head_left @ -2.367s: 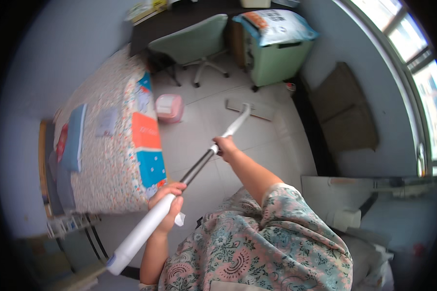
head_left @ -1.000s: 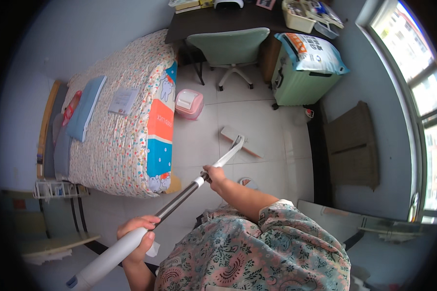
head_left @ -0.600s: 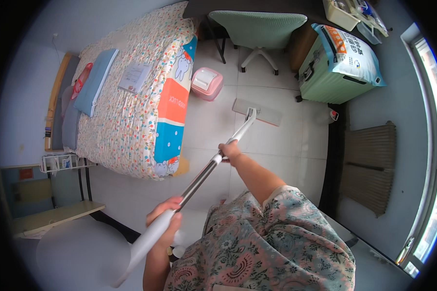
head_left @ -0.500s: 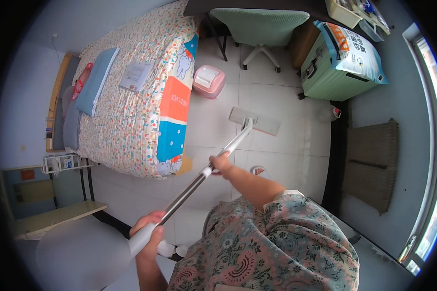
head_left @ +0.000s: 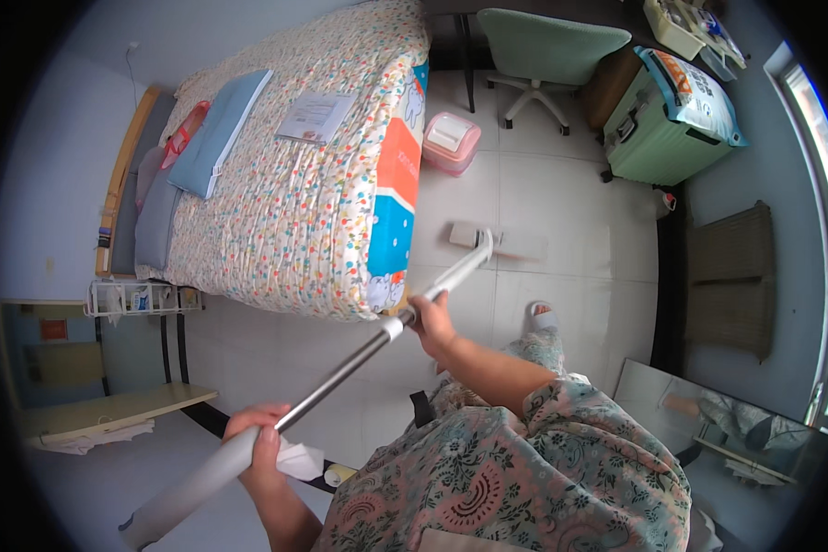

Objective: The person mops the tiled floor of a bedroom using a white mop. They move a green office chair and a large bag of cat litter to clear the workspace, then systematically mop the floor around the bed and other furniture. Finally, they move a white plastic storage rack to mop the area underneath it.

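Note:
My two hands grip a long mop [head_left: 340, 374] with a white and silver pole that slants across the floor. My left hand [head_left: 259, 440] is wrapped round the thick white upper end. Lower down, beside the corner of the bed, my right hand [head_left: 432, 324] closes round the white section of the pole. The flat, wide mop head [head_left: 469, 235] rests on the pale tiles between the bed and the suitcase; its right part is smeared by motion.
Left is a bed [head_left: 276, 202] with a patterned cover. A pink lidded bin [head_left: 451, 144] stands at its far corner. Beyond are a green chair [head_left: 554, 46] and a green suitcase [head_left: 664, 143] carrying a bag. My slippered foot [head_left: 543, 317] is near a mirror [head_left: 708, 419] at right.
The view has swung left, so the room sits farther right in the picture. Across the tiles, the mop head has shifted toward the bed. Both hands keep their grip on the pole.

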### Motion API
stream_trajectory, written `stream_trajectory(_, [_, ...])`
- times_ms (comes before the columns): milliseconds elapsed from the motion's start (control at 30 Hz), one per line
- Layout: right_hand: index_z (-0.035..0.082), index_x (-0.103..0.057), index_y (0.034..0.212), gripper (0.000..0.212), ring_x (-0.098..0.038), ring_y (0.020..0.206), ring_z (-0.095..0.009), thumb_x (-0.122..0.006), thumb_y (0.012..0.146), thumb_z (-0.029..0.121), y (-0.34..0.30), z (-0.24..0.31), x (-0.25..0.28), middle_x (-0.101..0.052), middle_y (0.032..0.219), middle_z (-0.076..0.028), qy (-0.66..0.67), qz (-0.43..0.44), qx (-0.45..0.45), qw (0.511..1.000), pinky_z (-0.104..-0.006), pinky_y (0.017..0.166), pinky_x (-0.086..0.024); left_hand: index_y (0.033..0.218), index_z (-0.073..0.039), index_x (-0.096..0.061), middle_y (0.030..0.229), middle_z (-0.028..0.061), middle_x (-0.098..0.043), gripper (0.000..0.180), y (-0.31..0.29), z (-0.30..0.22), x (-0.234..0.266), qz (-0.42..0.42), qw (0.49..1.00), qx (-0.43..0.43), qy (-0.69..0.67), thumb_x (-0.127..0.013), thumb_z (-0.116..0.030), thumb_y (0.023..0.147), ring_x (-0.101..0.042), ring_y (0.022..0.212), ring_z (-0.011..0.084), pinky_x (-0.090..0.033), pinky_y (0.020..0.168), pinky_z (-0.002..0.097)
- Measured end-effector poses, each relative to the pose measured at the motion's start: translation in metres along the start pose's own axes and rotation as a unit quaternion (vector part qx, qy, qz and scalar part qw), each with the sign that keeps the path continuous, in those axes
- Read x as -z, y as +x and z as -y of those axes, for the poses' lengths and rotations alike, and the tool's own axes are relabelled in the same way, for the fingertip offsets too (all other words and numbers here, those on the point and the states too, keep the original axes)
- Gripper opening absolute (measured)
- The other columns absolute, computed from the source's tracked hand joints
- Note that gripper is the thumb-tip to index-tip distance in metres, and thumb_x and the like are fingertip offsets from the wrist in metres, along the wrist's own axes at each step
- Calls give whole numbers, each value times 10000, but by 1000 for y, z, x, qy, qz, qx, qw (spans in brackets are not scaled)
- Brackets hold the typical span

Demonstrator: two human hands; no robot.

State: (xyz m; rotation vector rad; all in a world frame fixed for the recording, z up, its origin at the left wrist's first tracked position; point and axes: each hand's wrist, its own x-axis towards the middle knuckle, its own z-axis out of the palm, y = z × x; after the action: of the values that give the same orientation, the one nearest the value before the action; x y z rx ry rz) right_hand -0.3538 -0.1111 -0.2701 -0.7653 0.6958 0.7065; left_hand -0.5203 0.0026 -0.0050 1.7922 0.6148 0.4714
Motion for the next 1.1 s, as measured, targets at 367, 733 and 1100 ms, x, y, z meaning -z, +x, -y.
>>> stream_trajectory(367, [62, -328, 1044, 361, -532, 626, -203, -567, 777, 101, 131, 16, -65, -468, 752, -88, -43, -25, 10, 999, -371, 510, -484, 821, -25, -518, 818, 142, -586, 236, 84, 6, -54, 164, 950, -237, 117, -662, -130, 666, -567, 728, 226, -452, 662, 306])
stream_trajectory(733, [41, -298, 1046, 395, -543, 619, -176, -572, 767, 97, 87, 79, -29, -508, 794, -104, -23, -24, -52, 998, -311, 534, -481, 728, -22, -505, 711, 130, -529, 231, 131, -26, -85, 118, 971, -183, 98, -579, -230, 661, -485, 677, 191, -400, 643, 298])
stream_trajectory(1100, [73, -237, 1074, 398, -553, 612, -198, -514, 789, 45, 67, 142, 22, -468, 818, -103, 44, -86, -10, 995, -350, 537, -485, 700, -53, -465, 693, 105, -506, 224, 112, -48, -157, 35, 978, -192, 79, -568, -247, 657, -470, 690, 186, -387, 640, 295])
